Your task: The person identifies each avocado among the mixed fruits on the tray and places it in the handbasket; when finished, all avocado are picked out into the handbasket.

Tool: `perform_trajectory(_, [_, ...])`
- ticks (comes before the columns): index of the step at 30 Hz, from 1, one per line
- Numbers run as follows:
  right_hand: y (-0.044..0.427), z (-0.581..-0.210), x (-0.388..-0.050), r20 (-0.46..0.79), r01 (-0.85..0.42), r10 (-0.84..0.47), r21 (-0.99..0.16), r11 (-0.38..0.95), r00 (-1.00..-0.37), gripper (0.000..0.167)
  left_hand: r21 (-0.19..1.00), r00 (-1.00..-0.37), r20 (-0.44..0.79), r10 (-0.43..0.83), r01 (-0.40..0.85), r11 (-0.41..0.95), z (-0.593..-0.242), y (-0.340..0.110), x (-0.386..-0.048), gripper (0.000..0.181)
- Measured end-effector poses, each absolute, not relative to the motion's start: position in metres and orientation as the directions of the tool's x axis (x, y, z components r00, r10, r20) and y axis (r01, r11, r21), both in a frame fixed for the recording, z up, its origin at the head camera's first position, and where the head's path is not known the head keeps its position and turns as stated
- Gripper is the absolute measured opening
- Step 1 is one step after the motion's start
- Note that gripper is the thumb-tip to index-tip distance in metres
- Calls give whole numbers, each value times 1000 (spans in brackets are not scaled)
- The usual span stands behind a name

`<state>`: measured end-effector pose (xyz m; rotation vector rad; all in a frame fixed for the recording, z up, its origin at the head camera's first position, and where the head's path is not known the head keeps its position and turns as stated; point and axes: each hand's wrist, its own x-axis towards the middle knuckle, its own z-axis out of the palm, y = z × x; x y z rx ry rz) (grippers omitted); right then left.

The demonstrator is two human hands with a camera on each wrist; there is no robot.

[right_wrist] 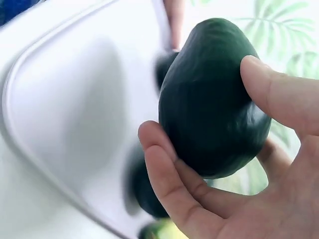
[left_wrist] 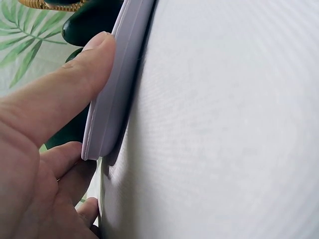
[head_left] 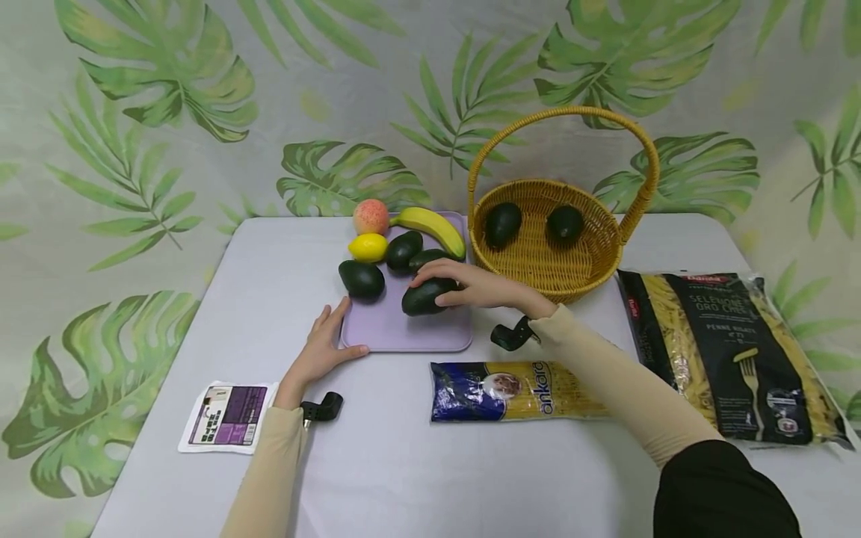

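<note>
While the left hand point(head_left: 323, 347) lay spread at the near left corner of the tray point(head_left: 410, 340), the grip of the right hand point(head_left: 480, 285) held one avocado point(head_left: 424, 301), apparently raised above the tray's right side, its underside being poorly shown. Smooth skin might have slipped from fingertip contact, knocking the farther avocados point(head_left: 404, 251).

Dark-green avocado point(head_left: 424, 299) above lilac tray point(head_left: 410, 338)

Right end of long blue-and-yellow plastic pasta packet point(head_left: 501, 392) hidden by beige fabric sleeve point(head_left: 605, 366); dark green egg-shaped avocado point(head_left: 421, 258) partly hidden behind right hand point(head_left: 474, 285); golden wicker basket point(left_wrist: 37, 4) cut off by left wrist view's top edge
</note>
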<state>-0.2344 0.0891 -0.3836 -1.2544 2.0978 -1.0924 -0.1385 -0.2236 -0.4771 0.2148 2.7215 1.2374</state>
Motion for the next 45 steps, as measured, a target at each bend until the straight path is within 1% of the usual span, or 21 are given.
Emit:
perform_trajectory(3, [107,-370,-232,4,-482,-855,-827,289,-519,39,751,-980,-68,189,74,656,-478,-225,-139,96])
perform_trajectory(7, [133,-359,-238,21,-474,-820,-824,309,-571,40,753,-980,-70,188,72,654,-477,-225,-138,96])
perform_trajectory(9, [146,-355,-241,24,-448,-797,-837,314,-603,41,754,-980,-73,187,69,653,-477,-225,-138,96])
perform_trajectory(15, [183,-349,-252,-36,-337,-683,-849,406,-730,43,759,-980,-77,183,61,648,-476,-225,-137,96])
perform_trajectory(17, [193,-350,-256,-57,-318,-651,-838,443,-757,43,759,-980,-76,183,62,648,-476,-225,-137,96])
perform_trajectory(19, [201,-353,-260,-76,-304,-633,-829,470,-770,43,760,-980,-76,185,63,647,-476,-225,-137,96])
perform_trajectory(23, [212,-361,-268,-116,-273,-618,-823,498,-778,42,761,-979,-76,189,66,645,-476,-224,-136,96])
perform_trajectory(27, [213,-367,-276,-123,-321,-648,-789,523,-752,39,762,-979,-77,190,65,644,-476,-223,-136,96])
perform_trajectory(30, [208,-372,-283,-152,-352,-674,-758,549,-723,41,762,-979,-79,189,63,645,-475,-223,-136,96])
perform_trajectory(36, [198,-375,-290,-255,-309,-665,-732,607,-702,46,763,-980,-82,182,56,644,-475,-222,-137,97])
perform_trajectory(39, [198,-374,-289,-278,-282,-647,-729,624,-710,47,760,-980,-84,179,53,648,-475,-223,-137,97])
perform_trajectory(45, [204,-375,-285,-281,-242,-613,-738,630,-738,47,760,-979,-84,188,59,647,-476,-223,-138,97])
